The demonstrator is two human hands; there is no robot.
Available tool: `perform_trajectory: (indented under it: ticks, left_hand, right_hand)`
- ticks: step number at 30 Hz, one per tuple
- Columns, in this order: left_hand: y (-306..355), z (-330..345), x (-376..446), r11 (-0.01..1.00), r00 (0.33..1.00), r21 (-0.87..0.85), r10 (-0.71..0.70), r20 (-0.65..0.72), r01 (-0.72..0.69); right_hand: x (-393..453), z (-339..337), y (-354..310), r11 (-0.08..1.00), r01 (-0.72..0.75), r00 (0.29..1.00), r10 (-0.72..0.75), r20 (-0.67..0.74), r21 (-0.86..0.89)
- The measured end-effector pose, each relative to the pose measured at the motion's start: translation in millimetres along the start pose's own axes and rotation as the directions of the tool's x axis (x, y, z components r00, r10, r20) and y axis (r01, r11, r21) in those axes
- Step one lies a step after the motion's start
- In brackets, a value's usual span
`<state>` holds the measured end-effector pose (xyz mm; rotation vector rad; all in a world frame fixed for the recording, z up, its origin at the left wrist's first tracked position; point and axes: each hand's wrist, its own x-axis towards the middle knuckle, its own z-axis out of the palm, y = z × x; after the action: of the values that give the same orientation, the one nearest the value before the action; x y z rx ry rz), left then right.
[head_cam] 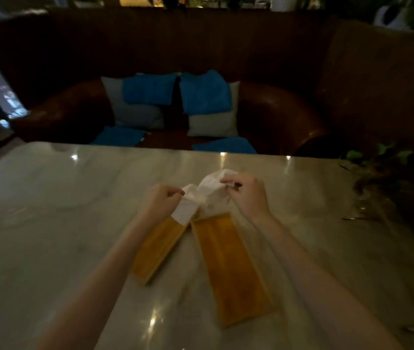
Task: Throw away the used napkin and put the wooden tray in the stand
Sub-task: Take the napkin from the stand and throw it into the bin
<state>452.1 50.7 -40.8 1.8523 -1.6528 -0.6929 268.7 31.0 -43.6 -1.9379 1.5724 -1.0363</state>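
Scene: a person works at a pale, glossy marble table (49, 223) in a dim booth, brown leather bench (276, 114) and blue-and-grey cushions (203, 97) behind.
Hands: the left hand (159, 198) pinches one end of a white napkin (207, 190); the right hand (247, 192) pinches the other, the paper held between them just above the table.
Napkin: thin, crumpled, soft; a flat white flap hangs from the left hand over the far end of the left tray (158, 248).
Trays: two long, shallow, amber wooden trays with raised rims lie flat on the table in a V, near ends apart, far ends close; the right tray (231, 269) is the longer in view and sits bare.
Stand and bin: neither is in view.
Risk: thin paper pulled from both ends may tear, judging by the tension, and drop scraps on the table.
Risk: the polished top looks slick, so a tray nudged by a forearm could slide.
Risk: low light makes small scraps easy to miss.
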Motion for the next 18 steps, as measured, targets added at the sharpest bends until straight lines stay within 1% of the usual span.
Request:
perform_trajectory:
  ticks: [2,4,8,11,15,18]
  left_hand:
    - [-44,-38,-8,0.997,0.997,-0.015,-0.074,0.023,0.074]
    - [-91,-76,-17,0.995,0.994,0.01,-0.102,0.029,0.102]
    - [-186,-148,-38,0.983,0.984,0.058,-0.172,-0.045,0.175]
    - [-241,-189,-61,0.963,0.961,-0.077,-0.263,-0.084,0.257]
    - [-309,-236,-101,0.912,0.896,-0.17,-0.401,-0.19,0.372]
    - [-353,-268,-136,0.876,0.831,-0.167,-0.483,-0.276,0.453]
  right_hand:
    - [0,47,-36,1.0,-0.001,0.999,0.0,0.041,0.015]
    - [-4,93,-73,0.999,0.0,0.995,-0.004,0.101,0.042]
    - [-14,177,-140,0.997,0.036,0.967,-0.052,0.248,0.066]
    - [-25,239,-185,0.995,0.075,0.941,-0.094,0.326,0.071]
    - [-47,316,-244,0.981,0.159,0.877,-0.192,0.439,0.111]
    - [-65,368,-283,0.965,0.224,0.803,-0.263,0.534,0.139]
